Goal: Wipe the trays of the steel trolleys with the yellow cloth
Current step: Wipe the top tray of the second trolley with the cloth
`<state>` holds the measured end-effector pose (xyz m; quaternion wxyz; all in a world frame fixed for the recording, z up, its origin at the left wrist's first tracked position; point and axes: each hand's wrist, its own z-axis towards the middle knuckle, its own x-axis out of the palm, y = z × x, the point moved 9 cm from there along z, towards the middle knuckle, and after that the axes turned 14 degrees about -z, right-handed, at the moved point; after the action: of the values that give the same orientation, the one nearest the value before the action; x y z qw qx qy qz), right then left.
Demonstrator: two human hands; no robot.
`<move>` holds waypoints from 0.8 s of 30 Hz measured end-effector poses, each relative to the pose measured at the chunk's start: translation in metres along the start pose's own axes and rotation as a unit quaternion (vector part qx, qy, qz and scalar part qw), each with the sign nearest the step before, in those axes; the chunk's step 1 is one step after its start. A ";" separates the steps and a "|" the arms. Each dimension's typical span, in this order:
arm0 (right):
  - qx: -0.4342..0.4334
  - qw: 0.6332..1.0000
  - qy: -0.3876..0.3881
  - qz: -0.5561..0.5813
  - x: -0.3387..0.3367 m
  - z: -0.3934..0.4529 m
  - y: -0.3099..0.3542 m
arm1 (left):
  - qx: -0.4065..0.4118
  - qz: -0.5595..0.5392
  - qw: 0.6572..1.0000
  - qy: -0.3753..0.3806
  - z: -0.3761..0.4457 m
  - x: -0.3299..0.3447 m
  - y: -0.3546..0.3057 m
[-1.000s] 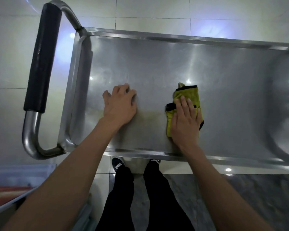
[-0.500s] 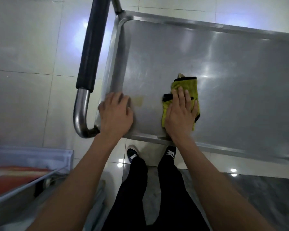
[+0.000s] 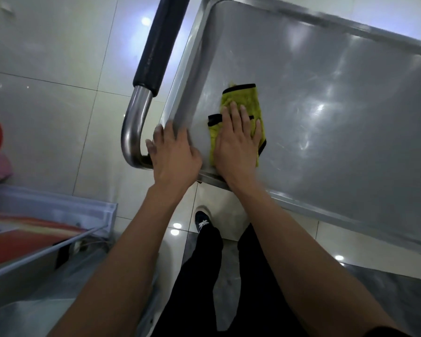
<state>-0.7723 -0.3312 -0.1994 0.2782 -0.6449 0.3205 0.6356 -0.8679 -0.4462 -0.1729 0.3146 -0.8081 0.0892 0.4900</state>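
Both hands shifted left: one cloth [image 3: 243,103], one tray [image 3: 338,122]

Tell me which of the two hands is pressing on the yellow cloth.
The right hand: it lies flat on the yellow cloth inside the steel tray. The left hand rests on the tray's corner rim beside the handle instead.

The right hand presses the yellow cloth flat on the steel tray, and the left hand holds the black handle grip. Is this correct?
Not quite. In the head view the left hand rests on the tray's corner rim, not on the black handle grip. The right hand does press the yellow cloth flat.
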 end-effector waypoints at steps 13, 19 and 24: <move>-0.072 0.997 0.026 -0.005 0.010 0.011 0.036 | -0.028 -0.082 0.996 0.004 0.012 -0.010 0.005; -0.170 0.984 0.047 -0.019 0.006 0.025 0.065 | -0.022 -0.068 0.997 0.020 0.012 -0.006 0.007; -0.168 0.985 0.036 0.013 0.000 0.021 0.058 | -0.024 -0.042 0.998 0.034 0.009 -0.003 0.004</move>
<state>-0.8299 -0.3524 -0.1978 0.1462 -0.7005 0.2277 0.6604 -0.8782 -0.4448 -0.1748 0.3119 -0.8347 0.0542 0.4506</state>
